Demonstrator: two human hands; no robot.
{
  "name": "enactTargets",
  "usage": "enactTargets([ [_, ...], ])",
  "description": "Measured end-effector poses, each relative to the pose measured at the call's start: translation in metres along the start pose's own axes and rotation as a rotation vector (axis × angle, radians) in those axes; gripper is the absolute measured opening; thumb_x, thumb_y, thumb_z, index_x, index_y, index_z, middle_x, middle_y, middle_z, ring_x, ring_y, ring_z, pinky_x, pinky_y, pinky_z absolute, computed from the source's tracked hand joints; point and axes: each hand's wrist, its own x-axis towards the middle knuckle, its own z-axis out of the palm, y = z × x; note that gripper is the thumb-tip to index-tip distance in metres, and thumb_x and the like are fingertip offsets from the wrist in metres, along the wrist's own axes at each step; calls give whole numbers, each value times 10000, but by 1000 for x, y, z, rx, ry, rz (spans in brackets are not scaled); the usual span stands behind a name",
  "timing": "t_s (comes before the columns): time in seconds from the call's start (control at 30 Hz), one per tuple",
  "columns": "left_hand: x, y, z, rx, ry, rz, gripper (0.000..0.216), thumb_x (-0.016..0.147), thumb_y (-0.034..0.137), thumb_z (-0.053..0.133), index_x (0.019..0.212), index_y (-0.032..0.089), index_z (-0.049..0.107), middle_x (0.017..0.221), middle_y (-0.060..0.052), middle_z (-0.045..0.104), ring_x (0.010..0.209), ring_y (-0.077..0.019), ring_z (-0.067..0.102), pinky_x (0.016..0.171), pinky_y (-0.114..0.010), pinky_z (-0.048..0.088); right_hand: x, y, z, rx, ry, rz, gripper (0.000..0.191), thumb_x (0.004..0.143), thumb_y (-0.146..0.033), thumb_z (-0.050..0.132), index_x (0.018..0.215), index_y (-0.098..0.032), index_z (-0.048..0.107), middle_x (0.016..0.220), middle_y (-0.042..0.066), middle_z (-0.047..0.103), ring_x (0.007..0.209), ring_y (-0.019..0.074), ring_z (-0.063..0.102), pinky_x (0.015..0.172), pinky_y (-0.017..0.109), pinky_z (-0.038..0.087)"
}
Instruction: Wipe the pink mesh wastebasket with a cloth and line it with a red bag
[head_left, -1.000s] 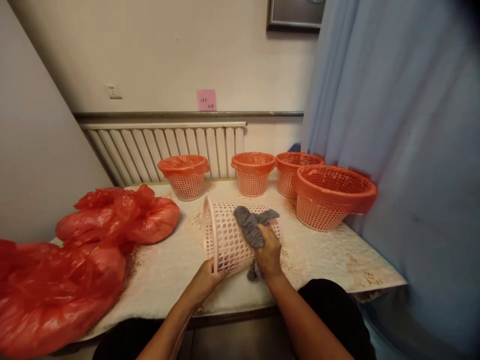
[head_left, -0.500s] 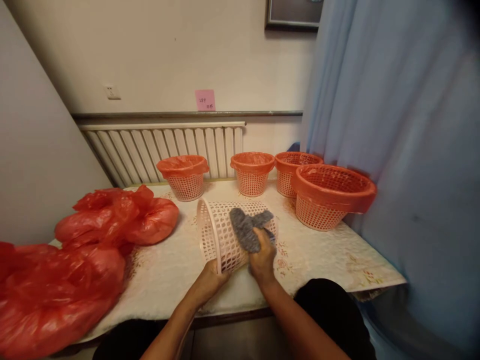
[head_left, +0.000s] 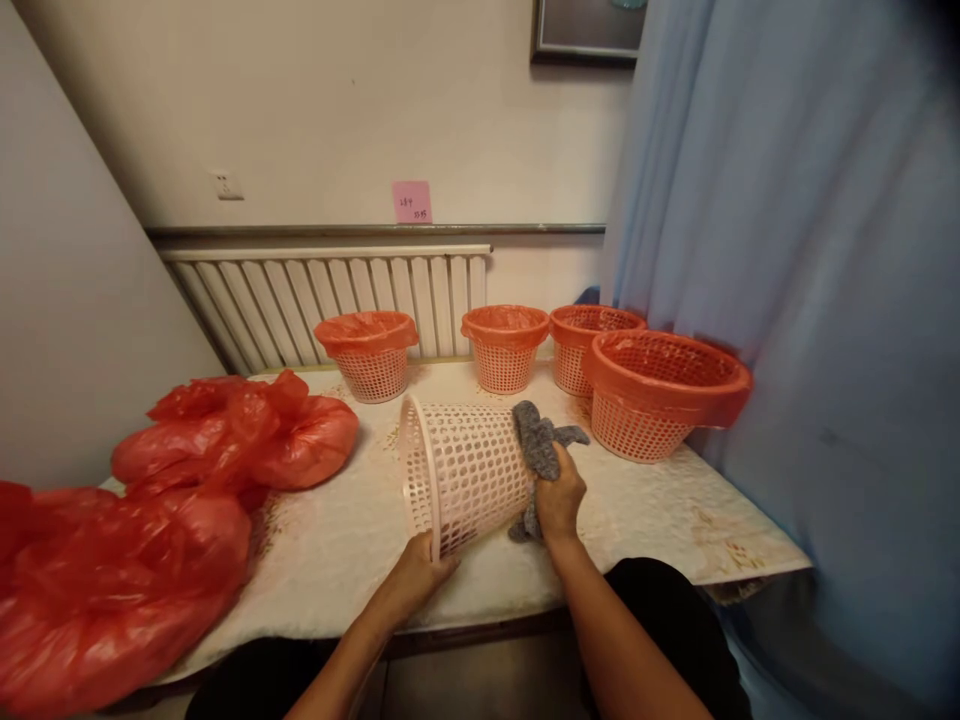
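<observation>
A pale pink perforated plastic wastebasket (head_left: 476, 465) lies on its side on the table, its open mouth facing left. My left hand (head_left: 420, 578) is closed on the near, lower part of its rim. Bunched in my right hand (head_left: 561, 495) is a grey cloth (head_left: 536, 440), pressed against the basket's base end at the right. One end of the cloth sticks out to the right and another part hangs below my hand. My right fingertips are partly hidden by the cloth.
Red-lined baskets stand behind: one at left (head_left: 367, 355), one in the middle (head_left: 505, 348), two at right (head_left: 652, 395). Knotted red plastic bags (head_left: 127, 570) fill the table's left side. A blue curtain (head_left: 750, 250) hangs at right; a radiator (head_left: 330, 300) is behind.
My right hand and the grey cloth have slid right, from the basket's side to its base end. My left hand keeps its hold on the rim, and the basket has shifted slightly.
</observation>
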Motion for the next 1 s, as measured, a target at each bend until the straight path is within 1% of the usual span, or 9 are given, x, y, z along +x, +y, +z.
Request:
enactTargets([
  [0.1, -1, -9, -1, 38, -3, 0, 444, 715, 187, 626, 1150, 132, 694, 1218, -82, 700, 1172, -301, 597, 1091, -440, 371, 5, 5, -1, -32, 53, 158, 440, 764, -212, 483, 1154, -87, 643, 1101, 162, 689, 1013, 284, 642, 905, 420, 485],
  [0.2, -1, -2, -1, 44, -23, 30, 428, 729, 193, 622, 1149, 158, 698, 1231, -59, 694, 1177, -284, 592, 1099, -416, 366, -2, -9, 1, 15, 29, 156, 435, 749, -224, 525, 1147, -99, 647, 1107, 151, 689, 1025, 281, 637, 917, 406, 480],
  [0.3, 1, 17, 1, 31, -30, 59, 390, 773, 238, 611, 1147, 168, 696, 1210, -48, 705, 1163, -265, 598, 1081, -391, 389, -18, -38, 1, 112, -48, 2, 367, 781, -185, 523, 1123, -141, 650, 1076, 121, 692, 1021, 255, 635, 921, 402, 488],
  [0.47, 2, 31, 10, -25, 17, 52, 290, 766, 269, 644, 1012, 137, 724, 1002, -42, 761, 996, -275, 652, 968, -396, 475, -49, -92, -8, 297, -243, -428, 320, 837, -129, 532, 1138, -202, 611, 1073, 96, 668, 1108, 239, 595, 980, 434, 468],
  [0.6, 0, 17, 12, -48, 22, 33, 337, 755, 282, 654, 1045, 117, 705, 987, -62, 765, 982, -281, 665, 942, -397, 493, -49, -88, -9, 235, -237, -542, 368, 846, -108, 496, 1194, -192, 577, 1147, 117, 640, 1188, 254, 549, 1033, 491, 425],
  [0.7, 0, 8, 10, -57, 21, 45, 431, 758, 299, 659, 1154, 129, 670, 1145, -86, 728, 1112, -275, 630, 1031, -384, 438, -30, -54, -4, 115, -162, -446, 374, 832, -128, 490, 1186, -187, 598, 1147, 118, 650, 1179, 261, 554, 1028, 499, 424],
  [0.83, -3, -3, 6, 16, 26, 25, 400, 723, 245, 670, 1109, 146, 707, 1147, -84, 733, 1104, -295, 638, 1041, -425, 432, -1, -9, -3, 7, -29, -79, 397, 791, -179, 477, 1157, -160, 629, 1089, 113, 687, 1049, 250, 618, 937, 420, 480],
  [0.93, -6, -8, 4, 44, 15, 21, 385, 702, 168, 643, 1076, 157, 729, 1136, -73, 739, 1090, -305, 643, 1040, -448, 428, 9, 4, -4, -37, 58, 131, 435, 749, -196, 474, 1144, -136, 646, 1086, 129, 697, 1006, 263, 638, 900, 395, 485],
  [1.0, -6, -6, 5, 44, 8, 35, 404, 709, 154, 626, 1101, 166, 721, 1171, -65, 725, 1118, -296, 629, 1058, -437, 413, 7, 0, -3, -29, 67, 161, 444, 741, -202, 479, 1143, -121, 650, 1089, 140, 696, 1014, 274, 637, 903, 398, 480],
])
